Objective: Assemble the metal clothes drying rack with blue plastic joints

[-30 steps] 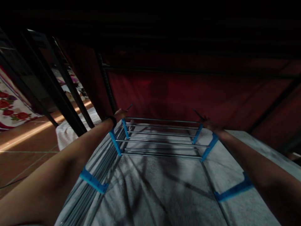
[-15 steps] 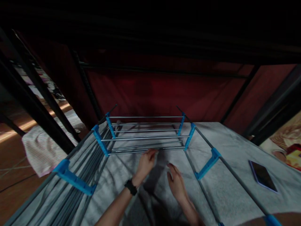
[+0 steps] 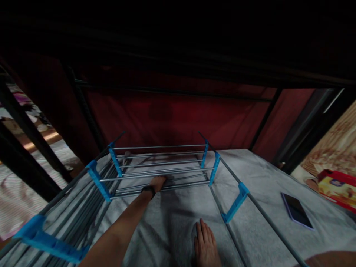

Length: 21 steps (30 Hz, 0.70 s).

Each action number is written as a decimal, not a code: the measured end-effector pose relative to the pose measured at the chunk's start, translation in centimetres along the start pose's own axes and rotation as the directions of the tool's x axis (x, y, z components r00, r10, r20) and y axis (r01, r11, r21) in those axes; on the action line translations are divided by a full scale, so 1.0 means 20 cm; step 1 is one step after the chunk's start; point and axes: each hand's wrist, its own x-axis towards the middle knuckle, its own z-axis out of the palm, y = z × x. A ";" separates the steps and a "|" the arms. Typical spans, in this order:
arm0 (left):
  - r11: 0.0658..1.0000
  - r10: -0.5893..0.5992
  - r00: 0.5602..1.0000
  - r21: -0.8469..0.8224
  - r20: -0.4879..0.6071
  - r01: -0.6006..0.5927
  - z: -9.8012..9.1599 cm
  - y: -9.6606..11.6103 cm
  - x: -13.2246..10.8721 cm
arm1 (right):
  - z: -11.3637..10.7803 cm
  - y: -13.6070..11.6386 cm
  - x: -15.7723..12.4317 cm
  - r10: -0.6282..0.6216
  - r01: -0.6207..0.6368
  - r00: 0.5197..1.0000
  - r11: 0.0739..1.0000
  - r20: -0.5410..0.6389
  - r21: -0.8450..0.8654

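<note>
A rack frame of grey metal tubes with blue plastic brackets [image 3: 99, 181] lies on a grey cloth. My left hand [image 3: 158, 182], with a black watch [image 3: 148, 190] on its wrist, reaches between the crossbars at the far end. Its fingers point down among the lower rods [image 3: 185, 185] and are hidden, so whether they grip a rod does not show. Palm down on the grey cloth [image 3: 178, 226], my right hand [image 3: 205, 243] has its fingers stretched out and holds nothing. Close to it on the right is another blue bracket [image 3: 236, 203] joining two long tubes.
Several loose grey tubes [image 3: 80, 209] lie along the frame's left side. To the right are a phone [image 3: 297, 210] and a red and yellow box [image 3: 338, 188]. Dark posts [image 3: 27, 129] stand at the left, and a red cloth [image 3: 172, 118] hangs behind.
My left hand has moved forward and left, in among the lower crossbars. My right hand has dropped nearer to me and now lies flat on the cloth. The view has shifted too.
</note>
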 end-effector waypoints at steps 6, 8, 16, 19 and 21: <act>0.998 0.044 0.998 0.051 -0.052 -0.041 -0.01 0.01 0.00 | 0.10 0.07 -0.01 -0.063 0.058 0.997 0.994 -0.051 -0.098; 0.996 0.041 0.997 0.081 -0.072 -0.035 -0.02 0.02 -0.03 | 0.09 0.06 -0.01 -0.083 0.074 0.994 0.989 -0.070 -0.128; 0.977 0.059 0.966 0.211 -0.254 -0.004 0.00 0.14 -0.29 | -0.03 0.02 0.01 -0.143 0.142 0.990 0.977 0.003 -0.156; 0.981 0.048 0.960 0.195 -0.275 0.007 0.02 0.24 -0.39 | -0.09 -0.02 0.01 -0.130 0.137 0.990 0.980 0.053 -0.147; 0.984 0.038 0.953 0.180 -0.302 0.017 0.05 0.31 -0.46 | -0.12 -0.04 0.01 -0.162 0.173 0.983 0.975 0.090 -0.140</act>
